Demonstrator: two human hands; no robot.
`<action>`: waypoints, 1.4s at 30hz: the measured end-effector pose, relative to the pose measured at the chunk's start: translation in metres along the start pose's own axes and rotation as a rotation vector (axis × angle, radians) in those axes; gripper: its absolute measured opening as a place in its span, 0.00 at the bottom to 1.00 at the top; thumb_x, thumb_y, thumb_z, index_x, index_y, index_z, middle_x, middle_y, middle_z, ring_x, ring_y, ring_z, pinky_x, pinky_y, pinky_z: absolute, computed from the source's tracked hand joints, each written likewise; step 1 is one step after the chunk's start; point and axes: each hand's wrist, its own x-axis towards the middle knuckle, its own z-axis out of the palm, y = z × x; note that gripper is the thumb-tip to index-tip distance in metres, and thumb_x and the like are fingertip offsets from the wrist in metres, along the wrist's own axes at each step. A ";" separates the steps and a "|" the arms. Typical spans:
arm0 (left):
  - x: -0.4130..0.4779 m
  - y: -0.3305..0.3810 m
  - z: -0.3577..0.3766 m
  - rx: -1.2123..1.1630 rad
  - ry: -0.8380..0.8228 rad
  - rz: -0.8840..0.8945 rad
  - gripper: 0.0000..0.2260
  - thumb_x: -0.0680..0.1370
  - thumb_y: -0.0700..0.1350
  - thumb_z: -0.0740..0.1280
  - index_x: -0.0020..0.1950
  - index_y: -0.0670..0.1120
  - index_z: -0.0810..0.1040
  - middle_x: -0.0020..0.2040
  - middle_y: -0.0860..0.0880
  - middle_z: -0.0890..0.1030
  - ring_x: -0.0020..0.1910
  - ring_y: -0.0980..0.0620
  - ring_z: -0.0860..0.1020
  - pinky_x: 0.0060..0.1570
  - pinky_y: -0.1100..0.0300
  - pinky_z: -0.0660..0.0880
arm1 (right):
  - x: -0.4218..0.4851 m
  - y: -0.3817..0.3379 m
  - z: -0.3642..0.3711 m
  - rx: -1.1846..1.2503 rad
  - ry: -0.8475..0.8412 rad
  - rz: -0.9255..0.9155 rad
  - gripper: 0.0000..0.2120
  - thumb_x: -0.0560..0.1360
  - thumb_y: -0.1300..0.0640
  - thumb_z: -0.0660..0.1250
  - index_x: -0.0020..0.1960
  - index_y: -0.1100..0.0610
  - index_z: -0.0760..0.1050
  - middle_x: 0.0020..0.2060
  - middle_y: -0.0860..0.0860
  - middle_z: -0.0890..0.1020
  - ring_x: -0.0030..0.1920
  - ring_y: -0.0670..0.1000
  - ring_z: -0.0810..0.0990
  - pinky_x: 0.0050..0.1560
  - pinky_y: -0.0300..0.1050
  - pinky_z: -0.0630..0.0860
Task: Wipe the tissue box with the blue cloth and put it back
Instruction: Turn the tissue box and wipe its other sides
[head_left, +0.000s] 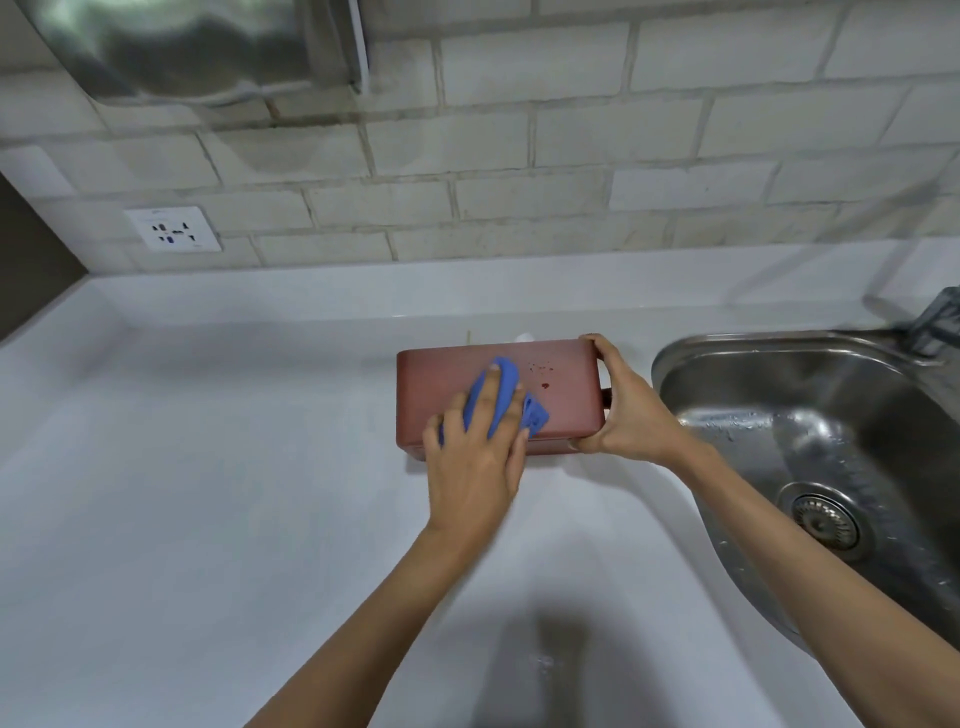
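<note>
White countertop (208, 467) — reddish tissue box (452, 382) is set on it, left of the steel sink (810, 415). Blue cloth (501, 400) is pressed flat on the box's top by the left hand (472, 457), fingers spread. Box's right end is clasped by the right hand (623, 410) — fingers curled around it.

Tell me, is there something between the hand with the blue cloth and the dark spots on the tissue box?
Nothing visible. The left hand presses the blue cloth on the tissue box, and the dark spots lie just right of it on bare surface. The right hand grips the box's right end.
</note>
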 end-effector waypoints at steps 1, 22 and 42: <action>-0.009 -0.004 -0.002 0.007 0.002 0.030 0.17 0.74 0.49 0.60 0.58 0.48 0.81 0.63 0.46 0.80 0.49 0.43 0.80 0.44 0.53 0.77 | -0.001 0.001 0.001 0.010 0.004 0.007 0.49 0.53 0.53 0.78 0.67 0.42 0.56 0.58 0.40 0.72 0.41 0.53 0.82 0.41 0.45 0.80; 0.021 0.009 -0.006 0.009 -0.026 -0.015 0.14 0.75 0.48 0.62 0.57 0.49 0.82 0.62 0.45 0.80 0.48 0.42 0.81 0.44 0.53 0.77 | -0.006 0.008 0.005 0.011 0.014 0.045 0.51 0.53 0.53 0.78 0.70 0.45 0.56 0.60 0.44 0.74 0.49 0.53 0.82 0.45 0.47 0.80; 0.059 0.054 -0.001 -0.062 -0.074 -0.056 0.16 0.73 0.51 0.69 0.60 0.52 0.79 0.66 0.48 0.77 0.54 0.44 0.80 0.49 0.52 0.76 | -0.011 0.016 0.019 0.032 0.108 0.011 0.50 0.54 0.52 0.76 0.71 0.46 0.57 0.59 0.34 0.71 0.50 0.43 0.78 0.51 0.39 0.77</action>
